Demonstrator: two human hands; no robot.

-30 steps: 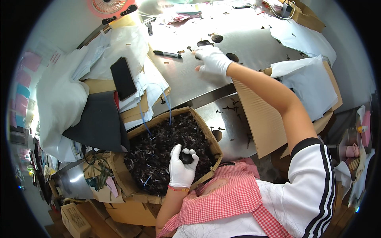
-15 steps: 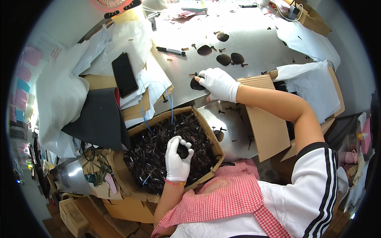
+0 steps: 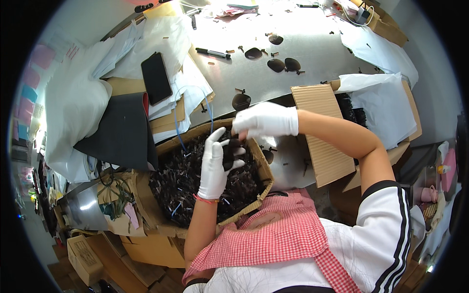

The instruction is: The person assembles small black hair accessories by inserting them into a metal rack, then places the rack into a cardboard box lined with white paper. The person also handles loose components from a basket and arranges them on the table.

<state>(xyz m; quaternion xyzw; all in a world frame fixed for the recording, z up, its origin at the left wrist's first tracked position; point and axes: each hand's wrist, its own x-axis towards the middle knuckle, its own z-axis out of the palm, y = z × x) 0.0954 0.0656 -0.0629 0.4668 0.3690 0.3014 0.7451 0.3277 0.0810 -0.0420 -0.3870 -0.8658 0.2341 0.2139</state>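
My left hand point(image 3: 213, 168), in a white glove, is raised over an open carton point(image 3: 267, 178) full of dark, thin pieces point(image 3: 181, 171). A dark tinted lens point(image 3: 228, 157) appears to lie between its thumb and curled fingers, partly hidden by them. Just right of it, my white-gloved right hand point(image 3: 266, 120) is smeared by motion, with bare fingertips at the left hand's fingers. Whether it holds anything does not show. Beyond the right hand, a dark lens point(image 3: 241, 101) rests on the metal table point(image 3: 220, 80), beside a small hinge-like piece.
More dark lenses point(image 3: 276, 65) and small pieces lie scattered across the table. A phone point(image 3: 156, 78) and papers are at left, near a black marker point(image 3: 213, 53). To the right stands an open carton point(image 3: 322, 134) with white sheets point(image 3: 383, 107).
My right hand has left the lens on the table and come back toward my left hand. The left hand has risen slightly and its fingers have spread somewhat.
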